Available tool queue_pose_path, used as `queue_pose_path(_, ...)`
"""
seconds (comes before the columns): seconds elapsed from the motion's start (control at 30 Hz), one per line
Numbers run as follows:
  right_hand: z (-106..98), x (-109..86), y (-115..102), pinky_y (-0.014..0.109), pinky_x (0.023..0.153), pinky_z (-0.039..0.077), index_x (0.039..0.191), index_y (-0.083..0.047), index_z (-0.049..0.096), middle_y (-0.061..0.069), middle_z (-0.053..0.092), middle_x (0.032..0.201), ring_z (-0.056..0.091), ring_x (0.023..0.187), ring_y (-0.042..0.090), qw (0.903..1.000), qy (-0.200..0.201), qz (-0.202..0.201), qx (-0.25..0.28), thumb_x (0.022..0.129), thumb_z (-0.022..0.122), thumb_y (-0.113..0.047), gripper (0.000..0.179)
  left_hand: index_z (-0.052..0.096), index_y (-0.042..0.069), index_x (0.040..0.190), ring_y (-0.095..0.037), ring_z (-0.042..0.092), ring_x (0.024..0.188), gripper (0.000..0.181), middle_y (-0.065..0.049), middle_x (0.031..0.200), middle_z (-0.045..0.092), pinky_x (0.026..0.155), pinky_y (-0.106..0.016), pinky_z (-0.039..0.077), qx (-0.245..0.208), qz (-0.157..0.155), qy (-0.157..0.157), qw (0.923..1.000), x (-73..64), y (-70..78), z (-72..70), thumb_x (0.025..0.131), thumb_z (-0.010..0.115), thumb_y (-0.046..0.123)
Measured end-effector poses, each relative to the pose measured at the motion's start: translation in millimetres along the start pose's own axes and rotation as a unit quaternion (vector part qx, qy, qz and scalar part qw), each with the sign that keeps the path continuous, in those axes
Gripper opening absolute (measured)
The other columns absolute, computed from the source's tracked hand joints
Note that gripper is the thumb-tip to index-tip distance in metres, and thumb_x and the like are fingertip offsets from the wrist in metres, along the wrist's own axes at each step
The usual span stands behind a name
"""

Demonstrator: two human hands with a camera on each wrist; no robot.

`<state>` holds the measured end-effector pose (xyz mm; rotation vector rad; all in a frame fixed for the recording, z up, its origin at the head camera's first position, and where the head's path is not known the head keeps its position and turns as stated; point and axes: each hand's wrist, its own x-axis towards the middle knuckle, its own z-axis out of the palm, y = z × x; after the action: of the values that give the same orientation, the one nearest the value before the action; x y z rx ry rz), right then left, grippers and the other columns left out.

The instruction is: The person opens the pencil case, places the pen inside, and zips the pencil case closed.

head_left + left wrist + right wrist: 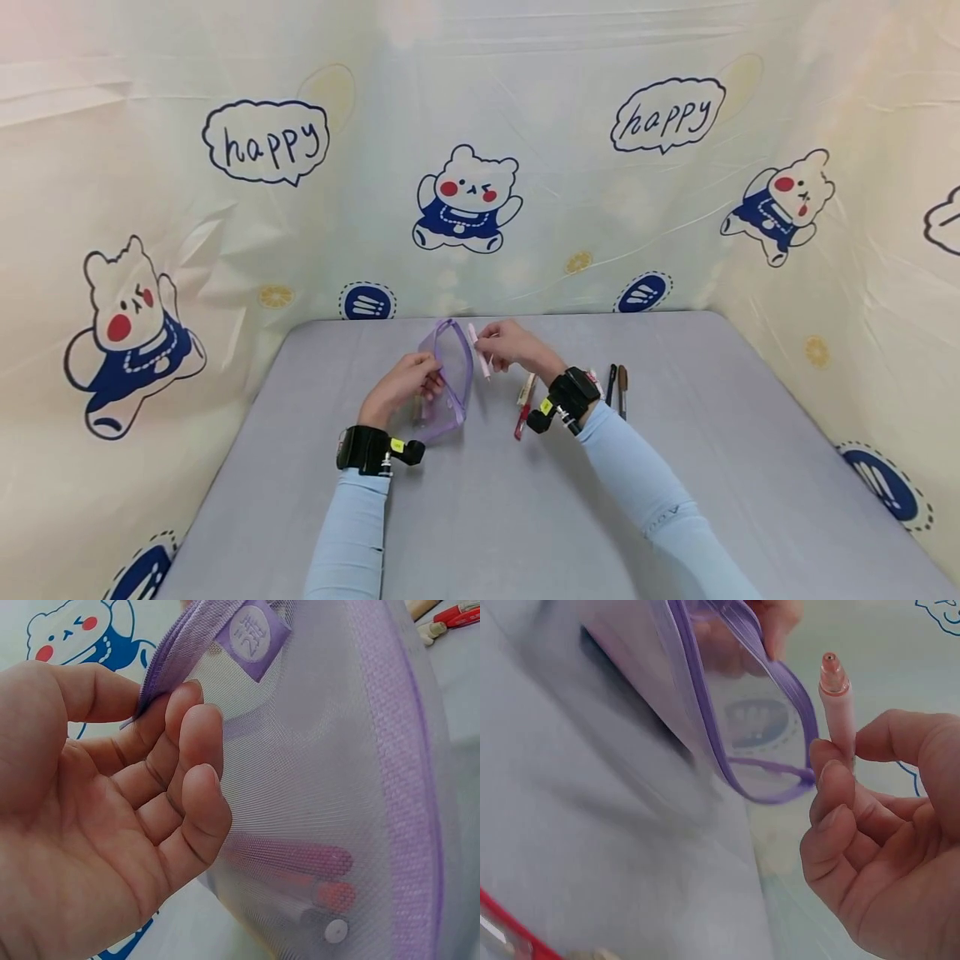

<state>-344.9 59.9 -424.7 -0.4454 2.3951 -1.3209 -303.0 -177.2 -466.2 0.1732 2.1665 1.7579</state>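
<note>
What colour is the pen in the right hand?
The pen is pale pink with a coppery-pink tip; best seen in the right wrist view.

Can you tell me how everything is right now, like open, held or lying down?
Purple mesh zip pouch: open.
Left hand: pinching the pouch's edge.
Slim pale-pink pen: held, outside the pouch.
Right hand: pinching that pen.
Magenta stick: inside the pouch, seen through mesh.
Slim red pen: lying on the grey table.
Slim black pen and slim brown pen: lying side by side; caps too small to tell.
</note>
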Motion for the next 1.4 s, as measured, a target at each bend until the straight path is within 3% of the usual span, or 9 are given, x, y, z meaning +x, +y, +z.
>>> queue_pose_path(0.27,17,11.9,-1,0.028,0.052,0.047,0.110,-0.004,0.065,0.004,0.065,0.075,0.053,0.054,0.014,0.9999,0.007,-0.002,0.014,0.096,0.060,-0.026,0.027,0.054,0.003,0.088,-0.018,0.059,0.071,0.023,-0.006,0.080,0.061,0.064,-0.029,0.050,-0.001,-0.002,-0.001,1.0000,-2.4,0.0,-1.2,0.102,0.046,0.019)
queue_pose_path(0.6,23,11.8,-5,0.028,0.052,0.045,0.112,-0.005,0.064,0.008,0.071,0.083,0.058,0.059,0.018,0.9995,0.023,0.003,0.020,0.096,0.058,-0.023,0.026,0.054,0.003,0.086,-0.017,0.059,0.070,0.023,-0.005,0.078,0.061,0.062,-0.028,0.050,-0.006,0.004,0.000,1.0000,-0.2,1.6,-1.0,0.102,0.045,0.018)
queue_pose_path(1.1,13,4.2,-2,0.029,0.049,0.044,0.117,-0.007,0.060,0.013,0.071,0.090,0.062,0.062,0.027,0.9995,0.024,-0.015,-0.015,0.098,0.057,-0.027,0.028,0.056,0.003,0.089,-0.017,0.059,0.070,0.025,-0.006,0.079,0.061,0.063,-0.028,0.050,-0.010,0.008,-0.003,0.9999,0.2,-0.7,-2.8,0.103,0.045,0.020)
queue_pose_path(1.4,0,-9.5,12,0.030,0.048,0.039,0.116,-0.011,0.060,0.008,0.068,0.082,0.057,0.056,0.017,0.9983,0.015,0.013,-0.055,0.099,0.056,-0.027,0.024,0.055,0.002,0.089,-0.018,0.058,0.069,0.023,-0.006,0.079,0.061,0.062,-0.027,0.050,-0.020,0.014,-0.008,0.9997,-0.4,-1.3,-3.4,0.102,0.046,0.019)
